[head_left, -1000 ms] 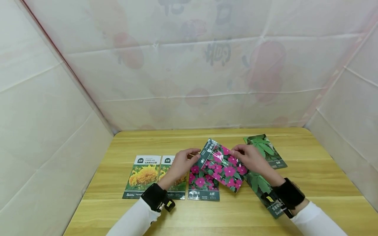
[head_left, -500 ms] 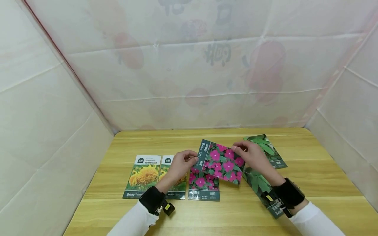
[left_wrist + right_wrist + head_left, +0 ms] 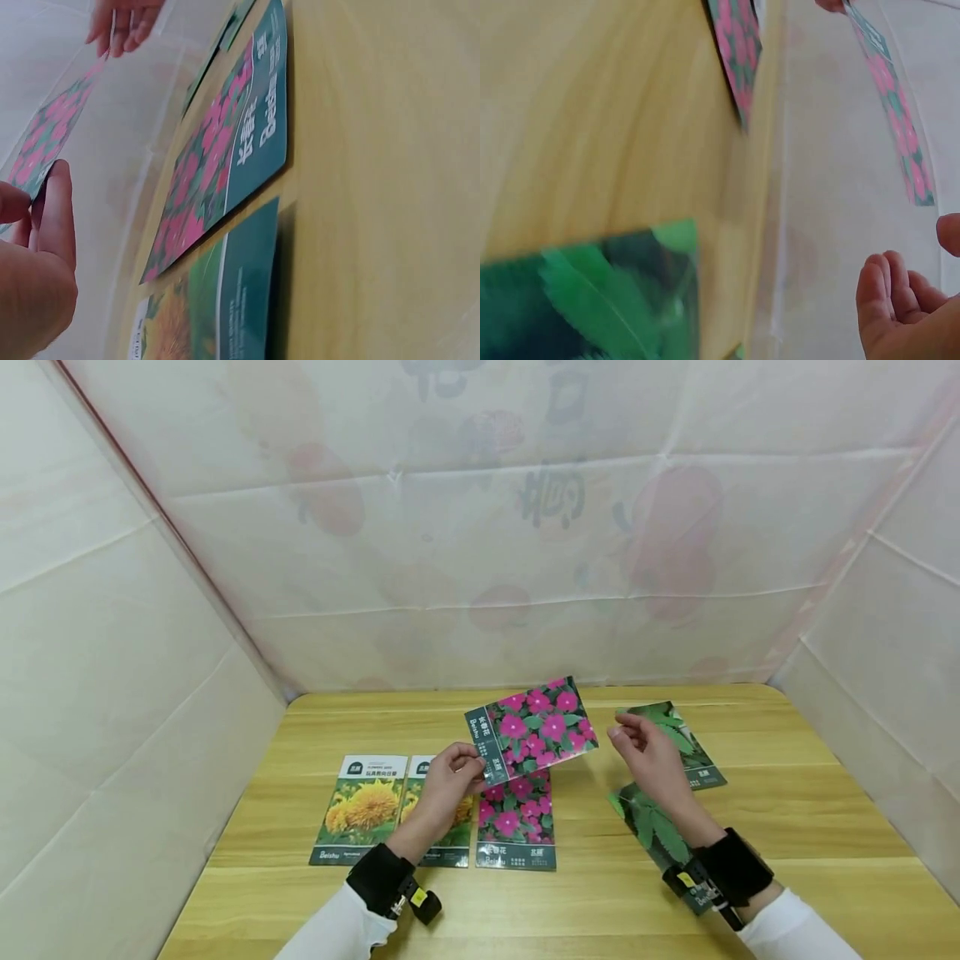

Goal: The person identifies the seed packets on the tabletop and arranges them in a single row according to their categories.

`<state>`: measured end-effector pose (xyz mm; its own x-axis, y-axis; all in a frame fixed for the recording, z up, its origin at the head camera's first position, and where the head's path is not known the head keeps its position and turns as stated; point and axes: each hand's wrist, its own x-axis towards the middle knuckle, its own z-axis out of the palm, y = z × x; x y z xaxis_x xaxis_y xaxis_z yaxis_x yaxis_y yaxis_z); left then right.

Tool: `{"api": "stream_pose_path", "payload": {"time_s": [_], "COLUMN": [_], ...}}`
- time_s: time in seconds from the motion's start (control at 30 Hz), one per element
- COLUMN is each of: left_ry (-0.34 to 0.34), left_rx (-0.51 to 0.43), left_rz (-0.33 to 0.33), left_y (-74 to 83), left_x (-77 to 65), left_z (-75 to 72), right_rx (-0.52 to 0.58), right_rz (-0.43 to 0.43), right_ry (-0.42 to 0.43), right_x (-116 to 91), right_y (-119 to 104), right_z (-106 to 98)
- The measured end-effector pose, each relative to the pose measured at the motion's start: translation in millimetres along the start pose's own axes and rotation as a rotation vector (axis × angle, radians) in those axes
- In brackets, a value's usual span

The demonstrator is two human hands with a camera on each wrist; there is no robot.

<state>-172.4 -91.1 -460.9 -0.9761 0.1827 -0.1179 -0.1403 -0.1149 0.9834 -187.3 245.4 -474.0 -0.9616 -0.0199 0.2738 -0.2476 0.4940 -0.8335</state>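
Observation:
A seed packet with pink flowers (image 3: 542, 724) is raised above the table, tilted, its dark-green label end toward my left hand (image 3: 442, 793). That hand pinches the packet's lower left corner between thumb and fingers, as the left wrist view also shows. My right hand (image 3: 656, 770) is apart from it on the right, fingers loosely bent with nothing in them. Under the raised packet lies a second pink-flower packet (image 3: 516, 831), its upper part covered. Green-leaf packets, one farther back (image 3: 678, 733) and one nearer (image 3: 651, 825), lie by my right hand and forearm, partly hidden.
Two yellow-flower packets lie side by side at left: the outer packet (image 3: 363, 814) is in full view, the inner packet (image 3: 453, 839) partly behind my left hand. The wooden table (image 3: 570, 902) meets pale fabric walls (image 3: 450, 568) at the back and sides.
My right hand has let go of the pink-flower packet and moved slightly right. The left hand has swung the packet up and leftward, its far end now higher.

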Motion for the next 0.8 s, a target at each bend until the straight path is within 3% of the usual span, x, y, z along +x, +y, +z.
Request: {"api": "stream_pose_path", "payload": {"time_s": [0.07,0.17,0.5,0.8], "left_ry": [0.011,0.006,-0.060,-0.104], "left_rx": [-0.042,-0.110,-0.208,-0.203], "left_rz": [-0.004,-0.013,-0.027,-0.042], "left_y": [-0.6,-1.4,-5.3,-7.7], "left_x": [0.1,-1.3,-5.5,-7.9], "left_z": [1.2,3.7,14.9,20.9], "right_rx": [0.017,0.061,0.306,0.401], "right_rz": [0.053,0.115,0.202,0.256], "right_ry": [-0.026,-0.062,-0.115,-0.096], "right_x": [-6,-9,-10,-6], "right_y": [-29,-43,-50,-57], "right_z": [1,8,34,43]}}
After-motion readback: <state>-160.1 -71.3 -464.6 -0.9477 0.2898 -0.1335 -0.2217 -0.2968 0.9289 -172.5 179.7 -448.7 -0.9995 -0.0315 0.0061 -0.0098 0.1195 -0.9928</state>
